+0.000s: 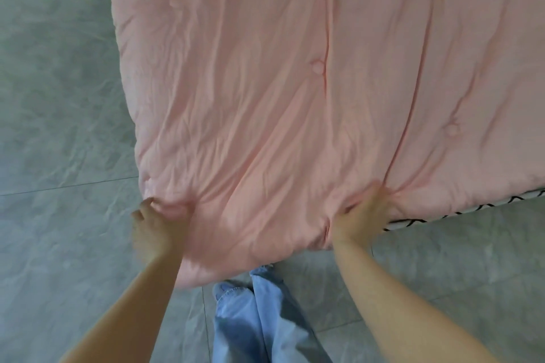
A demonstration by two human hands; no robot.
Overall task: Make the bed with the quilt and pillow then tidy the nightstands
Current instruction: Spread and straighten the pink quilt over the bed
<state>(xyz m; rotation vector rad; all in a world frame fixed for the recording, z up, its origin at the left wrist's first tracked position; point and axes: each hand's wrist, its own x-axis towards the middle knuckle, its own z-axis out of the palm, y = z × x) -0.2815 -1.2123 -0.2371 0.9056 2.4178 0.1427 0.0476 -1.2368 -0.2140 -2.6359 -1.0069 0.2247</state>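
Grey marbled floor tiles fill the left side, grout line running across near the quilt's corner. Left hand grips the near left corner of the pink quilt, fingers curled into a bunch of fabric, thumb side up; slightly motion-blurred, so exact finger placement is hard to tell. The quilt lies spread over the bed, covering most of the view, wrinkled, with tufted button dimples and long stitched seams running away from the camera. Its near edge hangs off the foot of the bed, drooping lowest between the two hands. Below that droop, light blue jeans and a blue shoe stand on the floor, just beside the hanging edge. Right hand pinches the near edge of the quilt further right, fingers curled under the fabric, creases fanning out from the grip. Right of that hand, a strip of white bedding with black zigzag lines shows beneath the quilt's edge along the foot of the bed. No pillow or nightstand in view.
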